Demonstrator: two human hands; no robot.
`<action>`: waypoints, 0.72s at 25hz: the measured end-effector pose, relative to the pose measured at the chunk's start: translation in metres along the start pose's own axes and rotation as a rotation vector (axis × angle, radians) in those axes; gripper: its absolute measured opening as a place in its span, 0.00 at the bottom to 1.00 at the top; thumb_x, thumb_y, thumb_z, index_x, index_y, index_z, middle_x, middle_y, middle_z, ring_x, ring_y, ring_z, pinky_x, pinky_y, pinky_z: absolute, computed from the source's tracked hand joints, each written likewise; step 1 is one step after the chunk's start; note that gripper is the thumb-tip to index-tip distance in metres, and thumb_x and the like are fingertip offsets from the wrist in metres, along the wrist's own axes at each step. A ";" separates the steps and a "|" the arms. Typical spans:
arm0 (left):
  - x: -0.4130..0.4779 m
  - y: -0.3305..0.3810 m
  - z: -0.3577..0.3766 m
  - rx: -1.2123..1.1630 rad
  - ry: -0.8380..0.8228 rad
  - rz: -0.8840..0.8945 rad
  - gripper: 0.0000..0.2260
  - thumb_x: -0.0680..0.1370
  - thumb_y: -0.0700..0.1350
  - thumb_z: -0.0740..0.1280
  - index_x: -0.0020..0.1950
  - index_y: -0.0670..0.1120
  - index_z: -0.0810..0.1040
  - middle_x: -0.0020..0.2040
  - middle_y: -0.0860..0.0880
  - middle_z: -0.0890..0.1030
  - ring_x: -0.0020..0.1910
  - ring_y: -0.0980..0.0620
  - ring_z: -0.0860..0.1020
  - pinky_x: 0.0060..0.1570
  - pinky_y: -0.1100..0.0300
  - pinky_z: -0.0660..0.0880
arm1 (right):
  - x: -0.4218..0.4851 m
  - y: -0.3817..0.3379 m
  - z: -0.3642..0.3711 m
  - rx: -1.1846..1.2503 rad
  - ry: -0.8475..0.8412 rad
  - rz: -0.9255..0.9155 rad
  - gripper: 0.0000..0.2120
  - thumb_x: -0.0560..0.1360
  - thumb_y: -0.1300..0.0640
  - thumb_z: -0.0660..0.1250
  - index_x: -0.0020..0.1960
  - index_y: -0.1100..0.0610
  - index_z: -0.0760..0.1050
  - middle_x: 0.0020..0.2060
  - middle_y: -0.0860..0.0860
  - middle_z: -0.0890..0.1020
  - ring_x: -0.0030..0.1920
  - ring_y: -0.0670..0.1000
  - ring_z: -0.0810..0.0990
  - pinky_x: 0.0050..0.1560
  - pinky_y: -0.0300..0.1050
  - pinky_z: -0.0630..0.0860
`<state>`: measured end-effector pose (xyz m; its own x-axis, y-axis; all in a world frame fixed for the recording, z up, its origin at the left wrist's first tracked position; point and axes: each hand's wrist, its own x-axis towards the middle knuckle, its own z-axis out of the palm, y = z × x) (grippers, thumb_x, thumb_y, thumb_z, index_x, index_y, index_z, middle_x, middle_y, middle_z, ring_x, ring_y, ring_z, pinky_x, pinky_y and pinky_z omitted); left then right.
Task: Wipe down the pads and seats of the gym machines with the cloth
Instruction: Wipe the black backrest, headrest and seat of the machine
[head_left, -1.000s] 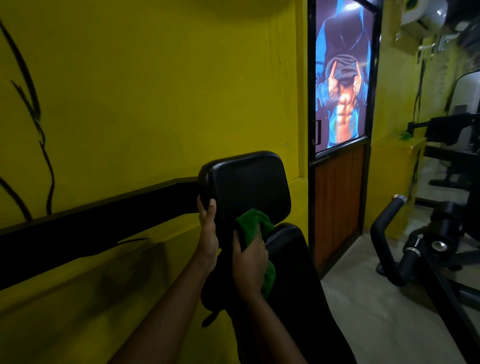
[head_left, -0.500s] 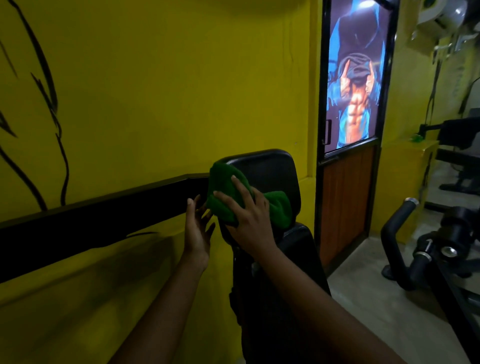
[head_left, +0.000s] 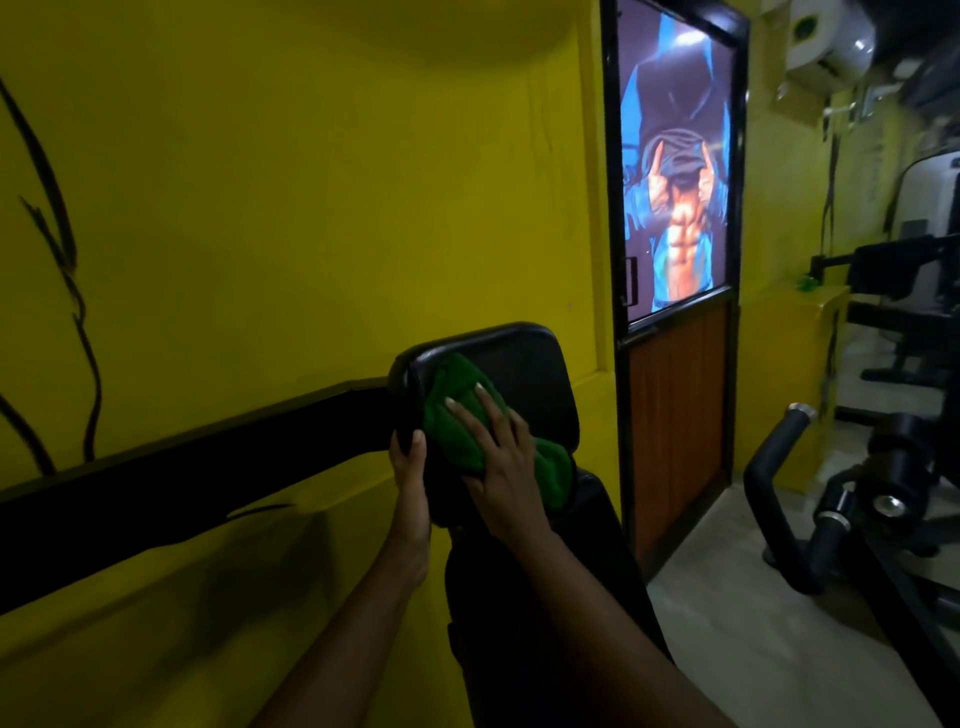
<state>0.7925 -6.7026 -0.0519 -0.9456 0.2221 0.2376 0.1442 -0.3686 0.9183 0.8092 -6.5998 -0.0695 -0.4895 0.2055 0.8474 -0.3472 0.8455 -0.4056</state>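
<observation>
A black padded headrest (head_left: 524, 374) tops the machine's black back pad (head_left: 550, 597) beside the yellow wall. A green cloth (head_left: 457, 415) lies spread on the headrest's front face. My right hand (head_left: 498, 462) presses flat on the cloth with straight fingers pointing up and left. My left hand (head_left: 408, 462) holds the headrest's left edge, thumb on the front rim; the other fingers are hidden behind the pad.
A black wall rail (head_left: 182, 478) runs left from the headrest. A door (head_left: 675, 364) with a poster panel stands just right of the pad. Black machine handles (head_left: 789, 493) and more equipment (head_left: 904, 291) fill the right side over a grey floor (head_left: 737, 634).
My right hand carried the cloth from the lower pad up onto the headrest and now presses it at the left part. My left hand returned to the headrest's left edge.
</observation>
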 end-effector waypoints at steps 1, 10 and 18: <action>0.000 -0.002 0.002 0.009 0.019 0.029 0.33 0.75 0.59 0.62 0.76 0.53 0.55 0.74 0.47 0.65 0.70 0.45 0.67 0.68 0.42 0.66 | 0.016 -0.001 0.000 -0.019 0.001 -0.018 0.26 0.74 0.42 0.55 0.71 0.39 0.56 0.74 0.50 0.61 0.69 0.54 0.58 0.66 0.53 0.61; 0.001 -0.006 0.002 0.066 0.045 0.104 0.27 0.81 0.47 0.58 0.77 0.52 0.51 0.74 0.47 0.63 0.70 0.47 0.66 0.69 0.47 0.66 | 0.012 0.054 -0.004 0.072 0.199 0.528 0.29 0.73 0.46 0.58 0.73 0.51 0.62 0.74 0.54 0.60 0.67 0.61 0.63 0.66 0.54 0.61; -0.012 0.006 0.005 0.125 0.057 0.048 0.29 0.81 0.51 0.57 0.77 0.52 0.47 0.76 0.46 0.59 0.73 0.44 0.63 0.69 0.43 0.65 | -0.046 -0.030 -0.003 0.050 -0.121 0.429 0.31 0.74 0.49 0.61 0.75 0.46 0.54 0.76 0.51 0.54 0.71 0.57 0.56 0.70 0.53 0.55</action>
<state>0.8062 -6.7033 -0.0475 -0.9513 0.1535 0.2673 0.2217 -0.2614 0.9394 0.8440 -6.6329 -0.0953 -0.6864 0.4711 0.5540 -0.1290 0.6708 -0.7303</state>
